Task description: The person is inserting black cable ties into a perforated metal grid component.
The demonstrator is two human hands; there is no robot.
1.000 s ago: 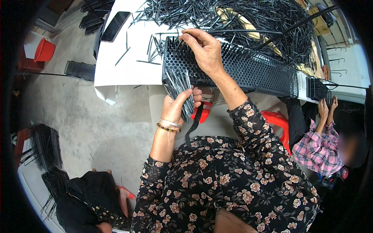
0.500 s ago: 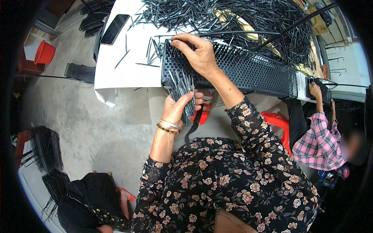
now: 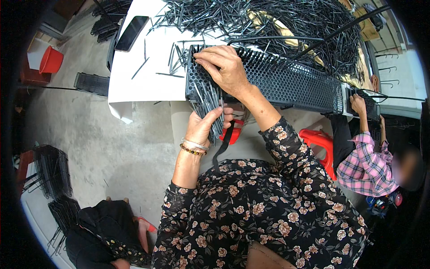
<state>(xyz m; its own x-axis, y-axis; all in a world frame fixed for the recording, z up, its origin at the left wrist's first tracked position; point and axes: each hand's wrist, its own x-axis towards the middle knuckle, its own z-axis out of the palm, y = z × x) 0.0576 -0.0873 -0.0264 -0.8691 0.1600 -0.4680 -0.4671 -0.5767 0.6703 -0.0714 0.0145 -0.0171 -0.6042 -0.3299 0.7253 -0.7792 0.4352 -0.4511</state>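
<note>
My left hand [image 3: 202, 125] is closed around a bundle of thin black sticks [image 3: 207, 102], which fan out upward beside the near left corner of a long black perforated rack [image 3: 286, 89]. Above the rack's left end is my right hand [image 3: 226, 71], its thumb and fingers pinched together close to the holes. What sits between those fingertips, if anything, is too small to make out. Rows of short black sticks [image 3: 264, 60] stand upright in holes along the rack's far side.
A large heap of loose black sticks [image 3: 206, 20] covers the far part of the white-topped table [image 3: 123, 89]. A phone [image 3: 132, 33] lies at its left. Red stools [image 3: 320, 143] stand below. At the right, a person in a plaid shirt [image 3: 365, 161] works at another rack.
My right hand has come down and slightly nearer along the rack's left end, with its fingertips lower. My left hand keeps the bundle almost in place.
</note>
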